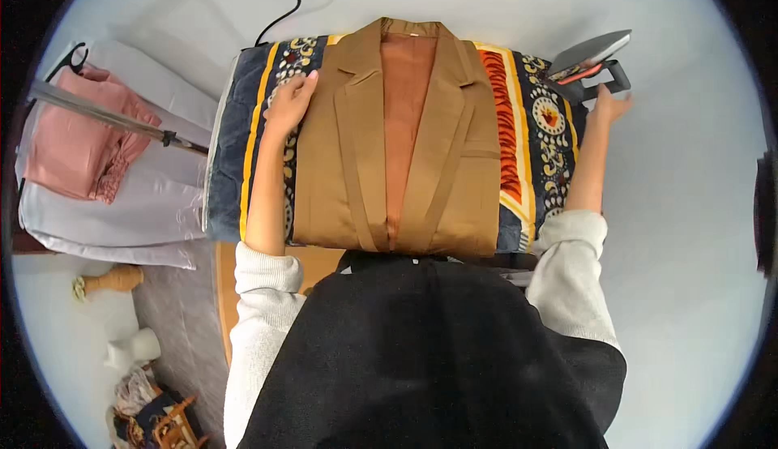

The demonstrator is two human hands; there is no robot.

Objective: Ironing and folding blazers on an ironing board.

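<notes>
A brown blazer [328, 157] lies front up, its lapels parted over a rust-coloured lining [407, 84]. Beneath it is a patterned dark blue, yellow and red cloth [549, 137] covering a padded board. My left hand [290, 104] rests along the blazer's left side, by the shoulder, fingers extended and holding nothing. At the far right of the board stands a clothes iron [587, 56], tilted up with its dark soleplate raised. Just below the iron's handle is my right hand [609, 107], thumb and fingers apart; whether it touches the handle is hard to make out.
To the left, a folded pink garment [85, 137] lies on a pale grey cloth [174, 214], with a metal pole [105, 111] crossing above it. A black cord [293, 13] hangs by the white wall behind. Lower left are a vase [117, 279] and a wooden chair [177, 429].
</notes>
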